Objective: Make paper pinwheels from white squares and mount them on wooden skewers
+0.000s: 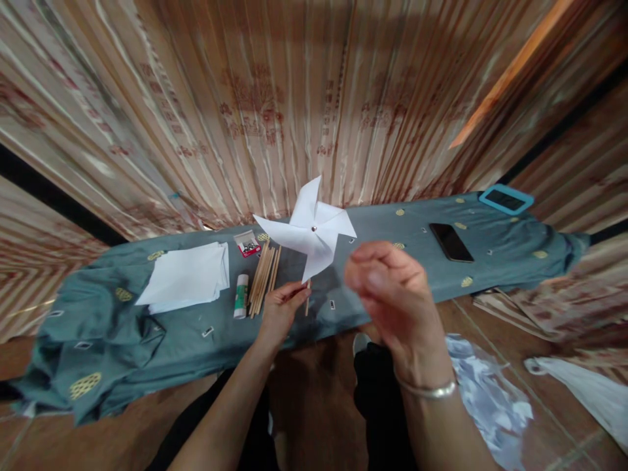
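A white paper pinwheel (321, 239) stands out in front of me, its blades spread around a small metal pin at the centre. My left hand (283, 307) grips the thin wooden stick (307, 302) below it. To the right of the pinwheel, raised closer to the camera, is my right hand (392, 297). Its fingers are curled in with the thumb against them, slightly blurred, and nothing shows in them. A bundle of wooden sticks (263, 280) lies just beyond my left hand, beside a green and white glue stick (241, 296).
A stack of white paper (186, 275) and an opened small red box of metal pins (248, 244) lie on the cloth-covered table (196, 343). Farther right are a black phone (451, 243) and a blue-framed device (507, 199). Paper scraps in a clear bag (490, 399) sit on the floor.
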Available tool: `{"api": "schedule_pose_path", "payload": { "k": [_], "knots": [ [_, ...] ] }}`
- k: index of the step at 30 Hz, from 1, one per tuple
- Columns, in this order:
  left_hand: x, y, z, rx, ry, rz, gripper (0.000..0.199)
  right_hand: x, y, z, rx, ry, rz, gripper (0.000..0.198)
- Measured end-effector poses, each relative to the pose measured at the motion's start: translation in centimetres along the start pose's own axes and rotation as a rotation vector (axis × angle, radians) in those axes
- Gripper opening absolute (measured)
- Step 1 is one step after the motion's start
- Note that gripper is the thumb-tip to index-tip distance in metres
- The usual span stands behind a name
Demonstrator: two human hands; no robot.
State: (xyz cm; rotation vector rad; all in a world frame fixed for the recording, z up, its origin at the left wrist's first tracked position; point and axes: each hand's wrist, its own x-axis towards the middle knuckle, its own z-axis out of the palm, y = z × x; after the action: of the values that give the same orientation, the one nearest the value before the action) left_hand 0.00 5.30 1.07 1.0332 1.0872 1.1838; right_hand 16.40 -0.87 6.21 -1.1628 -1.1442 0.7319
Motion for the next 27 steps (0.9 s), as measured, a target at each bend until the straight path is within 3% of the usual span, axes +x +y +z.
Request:
{"api": "schedule_pose_path", "payload": {
  "k": [3, 6, 9, 15, 21, 27],
  "knots": [
    [-0.2, 0.2, -0.2, 0.027, -0.021, -0.018, 0.029, 5.1, -0.7, -1.3, -0.087, 0.162, -0.046, 0.029],
    [-0.2, 0.3, -0.2, 0.04, -0.06, -0.014, 0.026, 6.5, 1.5, -2.6, -0.312, 0.289, -0.112, 0.026],
    [-0.3, 0.2, -0.1, 0.039, -0.093, -0.011, 0.023, 6.3, 3.2, -3.4, -0.401, 0.26, -0.131, 0.028],
    [-0.2, -0.2, 0.2, 0.031, -0.124, 0.008, 0.022, 6.2, 3.6, -2.9, -0.211, 0.207, -0.055, 0.019],
    [0.1, -0.5, 0.2, 0.034, -0.066, 0.011, 0.019, 5.7, 4.0, -2.4, -0.104, 0.179, 0.062, 0.016],
    [0.2, -0.4, 0.3, 0.031, -0.021, 0.031, 0.019, 4.6, 4.7, -0.7, -0.004, 0.047, 0.134, 0.02]
  ]
}}
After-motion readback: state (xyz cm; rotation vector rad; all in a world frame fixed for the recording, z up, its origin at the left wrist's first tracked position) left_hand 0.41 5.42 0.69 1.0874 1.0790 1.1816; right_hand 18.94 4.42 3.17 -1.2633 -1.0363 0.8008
